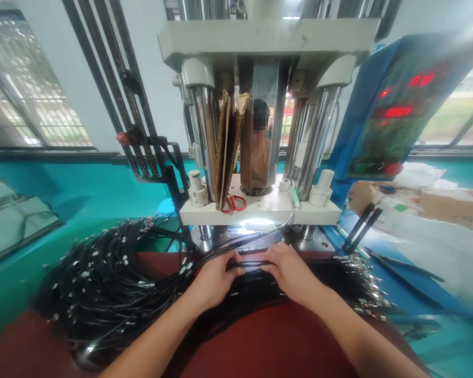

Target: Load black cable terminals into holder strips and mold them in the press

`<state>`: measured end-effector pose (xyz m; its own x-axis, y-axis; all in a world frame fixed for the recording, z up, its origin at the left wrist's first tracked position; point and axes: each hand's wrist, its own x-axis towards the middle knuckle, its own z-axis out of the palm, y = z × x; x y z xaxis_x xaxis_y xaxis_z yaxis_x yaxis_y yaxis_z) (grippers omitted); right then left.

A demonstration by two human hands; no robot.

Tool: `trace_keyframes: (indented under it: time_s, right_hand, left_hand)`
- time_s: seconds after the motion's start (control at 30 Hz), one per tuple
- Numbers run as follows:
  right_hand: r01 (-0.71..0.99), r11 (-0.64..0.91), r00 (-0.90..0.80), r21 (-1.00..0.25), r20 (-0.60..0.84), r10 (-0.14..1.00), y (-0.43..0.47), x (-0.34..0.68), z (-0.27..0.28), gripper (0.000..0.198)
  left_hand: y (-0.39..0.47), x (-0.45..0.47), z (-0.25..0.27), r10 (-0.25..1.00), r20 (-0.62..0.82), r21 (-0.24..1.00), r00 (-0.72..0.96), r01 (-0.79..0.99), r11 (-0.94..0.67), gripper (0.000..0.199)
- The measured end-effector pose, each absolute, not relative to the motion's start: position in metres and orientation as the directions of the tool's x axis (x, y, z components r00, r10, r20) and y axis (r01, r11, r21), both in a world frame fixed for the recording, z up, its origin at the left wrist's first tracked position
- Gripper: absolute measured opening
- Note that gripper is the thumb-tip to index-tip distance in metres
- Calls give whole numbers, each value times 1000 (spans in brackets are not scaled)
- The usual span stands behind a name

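Several thin black cables stretch between my two hands, just in front of the press's lower opening. My left hand pinches them between thumb and fingers on the left side. A short way to the right, my right hand is closed on the same cables, its thumb and fingertips pressed together. Under and beside both hands lies a thick bundle of black cables on a dark red surface. To the left is a large looped heap of cables with small shiny metal ends.
Ahead stands a press with a white lower plate and steel columns. Red-handled scissors and folded cardboard rest on it. A lamp glows at its front. On the right are a blue control box and white plastic wrapping.
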<state>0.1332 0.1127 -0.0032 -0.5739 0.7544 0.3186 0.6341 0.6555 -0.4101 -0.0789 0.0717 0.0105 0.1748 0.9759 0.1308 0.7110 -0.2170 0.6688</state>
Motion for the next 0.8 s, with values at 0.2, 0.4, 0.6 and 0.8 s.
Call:
trace_keyframes:
  time_s: [0.2,0.4,0.6,0.8]
  right_hand:
    - [686,659,-556,-309,360,749,112,130,-5,9]
    - [697,668,-571,-259,362,736,108,128,0,12]
    - [717,663,-571,-217,363,736,106,127,0,13]
    - [679,680,-564,-277,397,724,105,128,1,15]
  left_hand:
    - [71,-82,12,969,57,669,241,711,-216,18]
    - [70,-80,12,974,39,638,222,745,-195,23]
    - [69,-80,10,976,30,633,215,752,-185,27]
    - [69,-78,9,966,35,602,254,766,-224,19]
